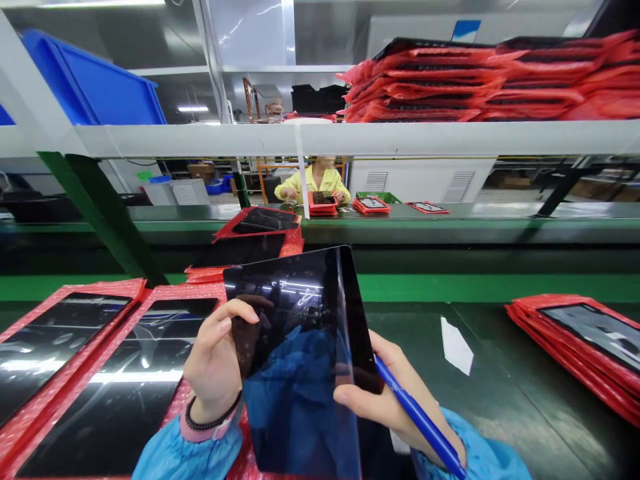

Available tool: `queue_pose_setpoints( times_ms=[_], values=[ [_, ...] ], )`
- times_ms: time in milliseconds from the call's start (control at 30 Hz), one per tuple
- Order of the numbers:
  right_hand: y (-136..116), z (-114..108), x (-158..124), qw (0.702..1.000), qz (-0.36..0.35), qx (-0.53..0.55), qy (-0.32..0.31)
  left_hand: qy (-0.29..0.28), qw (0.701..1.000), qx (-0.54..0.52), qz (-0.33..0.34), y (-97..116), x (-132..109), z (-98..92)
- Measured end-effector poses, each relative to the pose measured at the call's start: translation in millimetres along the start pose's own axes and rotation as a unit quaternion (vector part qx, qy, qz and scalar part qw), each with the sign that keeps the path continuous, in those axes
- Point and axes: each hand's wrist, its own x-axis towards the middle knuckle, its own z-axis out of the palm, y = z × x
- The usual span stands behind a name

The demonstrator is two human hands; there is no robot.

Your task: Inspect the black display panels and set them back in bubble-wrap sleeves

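Note:
A glossy black screen panel (pixel 300 373) is held up, tilted, in front of me, with a blue sleeve and ceiling lights reflected in it. My right hand (pixel 400 387) grips its right edge, thumb on the front face, and a blue pen (pixel 420 420) also rests in that hand, pointing down to the right. At the panel's left edge is my left hand (pixel 217 357), fingers curled with the tips against the glass. Dark panels (pixel 125 387) on red bubble wrap (pixel 165 291) lie to the left.
Red-wrapped panels (pixel 590 333) are stacked at the right, near a white paper piece (pixel 456 347). More wrapped panels (pixel 265 221) sit behind my left hand. An overhead shelf (pixel 200 140) holds red-wrapped stacks (pixel 450 83) and a blue bin (pixel 95 83). A person in yellow (pixel 313 181) works opposite.

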Motion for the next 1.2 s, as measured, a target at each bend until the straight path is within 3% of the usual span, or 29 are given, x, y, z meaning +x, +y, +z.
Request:
queue_pose_setpoints(
  times_ms=[167,267,367,467,600,733,867,1033,1133,1200],
  values=[
    [4.9,0.1,-6.6,0.997,-0.023,-0.065,0.033,-0.009,1.0,0.006,-0.008,1.1,-1.2,-1.6],
    [11.2,1.7,-11.8,0.98,-0.122,-0.137,0.075,-0.012,1.0,0.008,-0.003,2.2,-1.9,-2.9],
    [16.7,3.8,-15.9,0.945,-0.228,-0.199,0.126,-0.009,1.0,-0.008,0.0,3.5,-2.4,-3.9],
    [18.6,5.0,-17.4,0.915,-0.282,-0.25,0.144,-0.008,1.0,-0.026,-0.001,4.4,-2.7,-4.0],
    [18.1,5.8,-17.7,0.898,-0.295,-0.282,0.165,0.005,0.999,-0.03,0.022,5.6,-3.6,-3.1],
    [17.9,7.6,-18.8,0.888,-0.289,-0.301,0.196,0.009,1.0,-0.015,0.002,7.4,-3.8,-2.4],
    [17.5,10.4,-18.4,0.856,-0.343,-0.316,0.224,0.015,1.0,-0.009,0.024,4.1,-3.0,-4.3],
    [17.2,10.6,-16.1,0.854,-0.338,-0.32,0.234,0.044,0.994,-0.03,0.095,-3.0,-2.8,-8.3],
    [16.7,9.4,-17.6,0.854,-0.337,-0.329,0.221,0.016,0.997,-0.015,0.076,-1.8,-3.1,-8.5],
    [15.8,9.9,-20.4,0.869,-0.308,-0.331,0.2,-0.013,0.999,-0.009,0.042,1.2,-3.7,-7.5]
  ],
)
